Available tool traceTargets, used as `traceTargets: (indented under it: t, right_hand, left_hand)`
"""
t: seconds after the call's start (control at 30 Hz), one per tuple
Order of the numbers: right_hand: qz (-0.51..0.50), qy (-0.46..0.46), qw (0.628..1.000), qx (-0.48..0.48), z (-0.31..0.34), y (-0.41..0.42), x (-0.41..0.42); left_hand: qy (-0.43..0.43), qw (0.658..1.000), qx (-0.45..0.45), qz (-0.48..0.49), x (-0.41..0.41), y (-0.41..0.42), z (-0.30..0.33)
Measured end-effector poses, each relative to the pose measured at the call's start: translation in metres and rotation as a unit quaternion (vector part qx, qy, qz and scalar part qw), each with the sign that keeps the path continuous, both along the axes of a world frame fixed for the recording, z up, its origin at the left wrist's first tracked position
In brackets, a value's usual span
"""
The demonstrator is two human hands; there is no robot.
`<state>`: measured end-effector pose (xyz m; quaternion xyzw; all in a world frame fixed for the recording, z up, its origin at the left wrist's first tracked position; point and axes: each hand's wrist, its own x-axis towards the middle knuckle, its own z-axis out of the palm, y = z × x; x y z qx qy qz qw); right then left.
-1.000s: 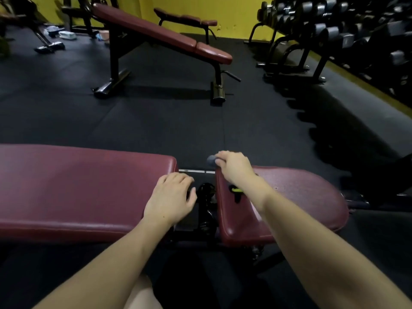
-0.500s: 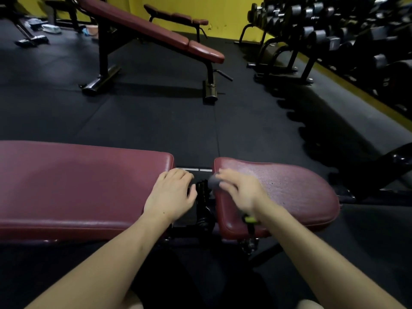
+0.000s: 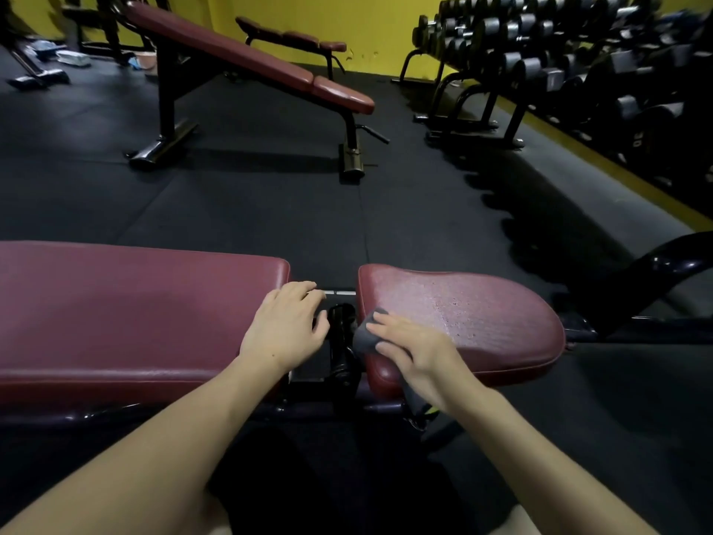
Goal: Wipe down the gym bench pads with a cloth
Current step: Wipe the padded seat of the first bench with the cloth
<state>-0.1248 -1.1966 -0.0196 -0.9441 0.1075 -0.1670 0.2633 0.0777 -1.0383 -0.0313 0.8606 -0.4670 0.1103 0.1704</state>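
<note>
A maroon gym bench lies across the view. Its long back pad (image 3: 127, 314) is on the left, its shorter seat pad (image 3: 474, 318) on the right, with a gap showing black frame (image 3: 341, 341) between them. My right hand (image 3: 413, 353) presses a grey cloth (image 3: 364, 335) flat on the near left corner of the seat pad. The seat pad's top looks wet and speckled. My left hand (image 3: 287, 328) rests on the right end of the back pad, fingers loosely bent over its edge.
A second maroon incline bench (image 3: 250, 59) stands on the black rubber floor beyond. A dumbbell rack (image 3: 540, 63) fills the right side along the yellow wall. A black frame arm (image 3: 636, 279) rises at the right of the seat pad.
My right hand has drawn the cloth from the seat pad's far left corner toward its near edge. My left hand has stayed put on the back pad.
</note>
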Motion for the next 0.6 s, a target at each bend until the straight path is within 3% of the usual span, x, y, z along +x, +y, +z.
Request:
traceTargets:
  t: [0.3,0.6]
  right_hand:
    - [-0.171,0.090,0.980,-0.035,0.027,-0.063,0.123]
    - [-0.030,-0.045,0.998,-0.038,-0.006,0.016,0.009]
  left_hand:
    - [-0.009,1.000,0.009,-0.014,0.004,-0.003,-0.001]
    - [-0.019,1.000,-0.005,-0.014,0.002,-0.003,0.002]
